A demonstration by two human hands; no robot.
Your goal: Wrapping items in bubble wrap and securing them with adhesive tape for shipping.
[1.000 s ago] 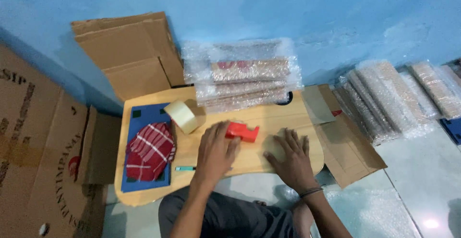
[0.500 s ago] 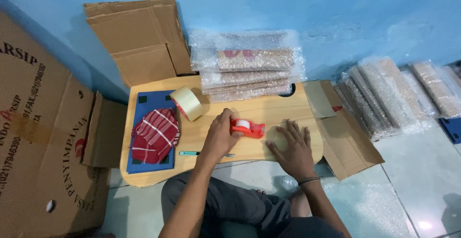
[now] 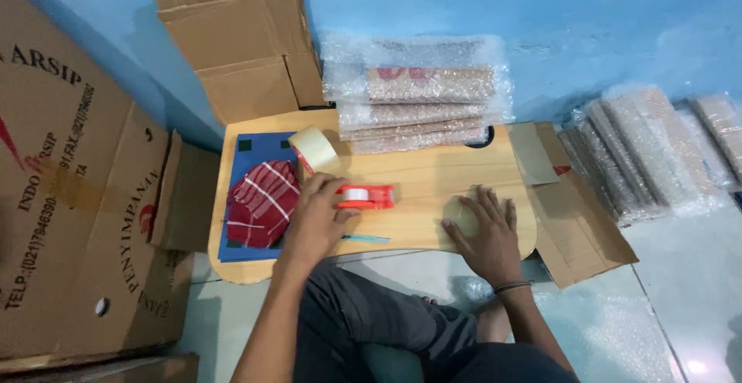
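Observation:
My left hand lies on the wooden lap table, its fingers closed around the near end of a red tape dispenser. My right hand is pressed flat on the table's right part with fingers spread, holding nothing. A roll of tan packing tape stands just behind my left hand. A red striped cloth sits on a blue mat at the table's left end. A thin teal pen lies by the near edge.
A stack of bubble-wrapped packages fills the table's back. Folded cardboard leans on the blue wall. A large cardboard box stands at left. A flat cardboard piece and more bubble-wrapped rolls lie at right.
My left hand has slid right from the bare table onto the red tape dispenser and closed on its end. My right hand stays flat on the table.

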